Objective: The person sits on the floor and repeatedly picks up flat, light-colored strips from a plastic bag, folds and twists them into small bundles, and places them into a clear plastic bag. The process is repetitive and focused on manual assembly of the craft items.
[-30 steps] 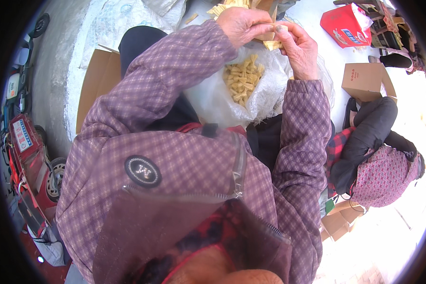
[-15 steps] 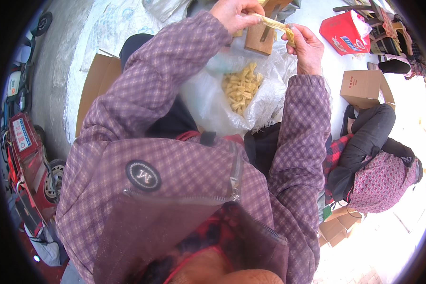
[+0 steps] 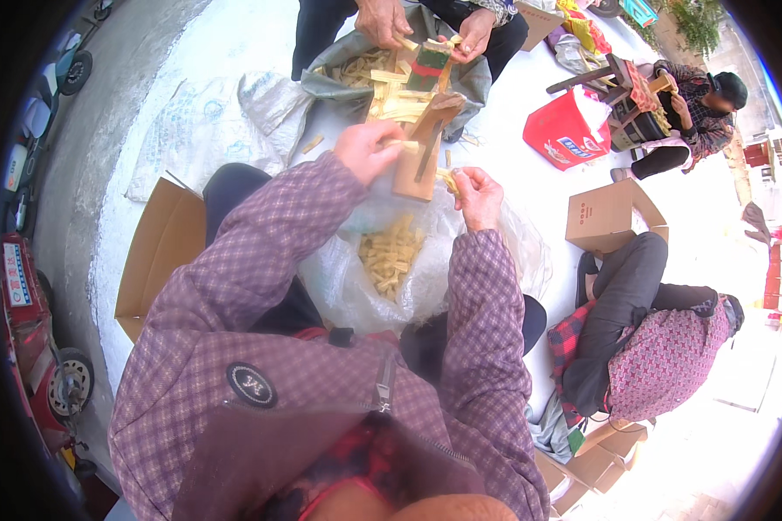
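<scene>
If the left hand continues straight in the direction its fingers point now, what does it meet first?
The left hand points toward the person's right, holding a pale stick. Straight on, it would most likely meet the upright wooden block right beside its fingers first, though depth is hard to judge in this view.

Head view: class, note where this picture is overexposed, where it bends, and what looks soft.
Head view: the white ground glares, washing out at the lower right; straight edges such as the cardboard box curve toward the dark fisheye rim; the left hand and right hand look fairly sharp, while the purple checked jacket nearest the lens blurs.
</scene>
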`<state>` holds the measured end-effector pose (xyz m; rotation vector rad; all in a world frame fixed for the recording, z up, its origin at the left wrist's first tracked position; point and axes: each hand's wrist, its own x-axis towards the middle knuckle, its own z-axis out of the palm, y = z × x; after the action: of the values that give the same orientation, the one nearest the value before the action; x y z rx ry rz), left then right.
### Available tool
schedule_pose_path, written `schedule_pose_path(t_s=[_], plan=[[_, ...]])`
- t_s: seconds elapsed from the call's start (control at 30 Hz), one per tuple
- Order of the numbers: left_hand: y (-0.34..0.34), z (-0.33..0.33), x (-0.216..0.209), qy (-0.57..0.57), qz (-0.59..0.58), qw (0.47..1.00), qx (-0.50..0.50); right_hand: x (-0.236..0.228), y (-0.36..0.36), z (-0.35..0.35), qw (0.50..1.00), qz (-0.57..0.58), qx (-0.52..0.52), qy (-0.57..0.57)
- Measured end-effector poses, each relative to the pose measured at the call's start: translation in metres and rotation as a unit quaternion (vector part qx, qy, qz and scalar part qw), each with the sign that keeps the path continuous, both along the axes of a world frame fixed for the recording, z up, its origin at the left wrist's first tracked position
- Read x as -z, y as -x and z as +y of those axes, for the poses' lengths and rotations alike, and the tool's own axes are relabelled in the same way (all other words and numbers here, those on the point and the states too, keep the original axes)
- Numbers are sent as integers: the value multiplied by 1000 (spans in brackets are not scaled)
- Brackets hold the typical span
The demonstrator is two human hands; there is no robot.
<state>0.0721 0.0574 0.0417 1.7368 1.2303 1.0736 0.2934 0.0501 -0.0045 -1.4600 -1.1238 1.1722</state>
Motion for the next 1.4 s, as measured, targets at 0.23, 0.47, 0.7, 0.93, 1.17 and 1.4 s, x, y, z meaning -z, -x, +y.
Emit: schedule_pose_path(t_s=[0.23, 0.47, 0.7, 0.93, 1.17, 1.4], plan=[[1, -38, -10, 40, -78, 995, 37, -31, 1, -67, 998, 33, -48, -7], [31, -57, 14, 186, -225, 955, 41, -43, 13, -95, 997, 59, -50, 32], [24, -87, 15, 303, -216, 921, 113, -52, 50, -120, 991, 113, -71, 18], [36, -87, 16, 311, -191, 931, 32, -35, 68, -122, 987, 133, -87, 23], [65, -57, 39, 100, 151, 973, -144, 15, 18, -128, 989, -83, -57, 105], [4, -92, 51, 132, 126, 977, 111, 33, 27, -137, 974, -170, -146, 32]])
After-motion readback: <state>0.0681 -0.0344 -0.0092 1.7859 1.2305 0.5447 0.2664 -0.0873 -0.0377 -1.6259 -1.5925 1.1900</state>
